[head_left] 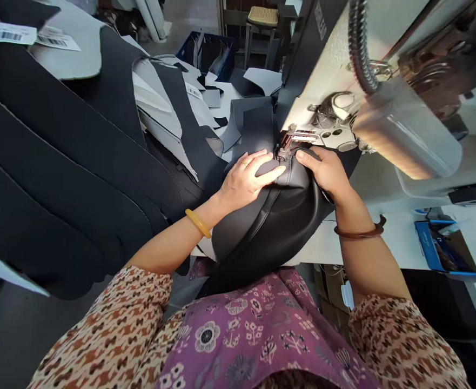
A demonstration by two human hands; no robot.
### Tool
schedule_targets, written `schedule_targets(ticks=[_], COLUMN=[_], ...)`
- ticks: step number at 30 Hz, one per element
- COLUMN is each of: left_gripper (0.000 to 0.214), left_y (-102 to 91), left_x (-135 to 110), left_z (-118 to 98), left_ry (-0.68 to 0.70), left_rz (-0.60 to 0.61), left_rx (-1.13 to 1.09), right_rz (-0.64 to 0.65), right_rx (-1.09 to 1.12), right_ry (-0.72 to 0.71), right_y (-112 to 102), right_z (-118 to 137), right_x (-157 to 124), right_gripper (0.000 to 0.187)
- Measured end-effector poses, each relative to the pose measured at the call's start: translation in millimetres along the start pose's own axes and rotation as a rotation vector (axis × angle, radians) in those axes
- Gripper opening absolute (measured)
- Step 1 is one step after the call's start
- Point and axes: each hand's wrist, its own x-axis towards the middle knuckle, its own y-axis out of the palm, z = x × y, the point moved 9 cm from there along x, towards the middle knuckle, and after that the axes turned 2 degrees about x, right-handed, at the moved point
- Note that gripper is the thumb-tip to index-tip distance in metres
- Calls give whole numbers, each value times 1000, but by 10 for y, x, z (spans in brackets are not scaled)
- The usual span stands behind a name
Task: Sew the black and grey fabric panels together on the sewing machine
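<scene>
A black leather-like cover (290,221) with stitched seams lies bunched under the needle area of a sewing machine (319,102) and drapes toward my lap. On its left side, close to the presser foot (284,153), my left hand (248,181) rests flat with the fingers spread. My right hand (324,168) grips the cover's edge just right of the foot, thumb on top and the other fingers hidden beneath. A stitched seam runs from the foot toward me between the two hands.
Large black panels (59,162) are piled on the left, some with barcode labels (6,33). A blue bin (225,59) holding cut pieces stands behind the table. At right are a clear plastic guard (408,129) and a blue box (428,246) of small items. A stool (263,16) stands farther back.
</scene>
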Motion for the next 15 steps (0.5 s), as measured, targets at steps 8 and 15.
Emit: schedule_targets(ticks=[8, 15], left_gripper=[55, 21], left_y=[47, 675], left_x=[-723, -1597], left_z=[737, 423], left_ry=[-705, -1348], left_rz=[-99, -103], left_rx=[-334, -1310], right_rz=[-264, -155], right_rx=[-310, 591], right_ry=[83, 826], right_y=[-119, 908], right_z=[-35, -1011], right_x=[-803, -2226], right_gripper=[68, 59])
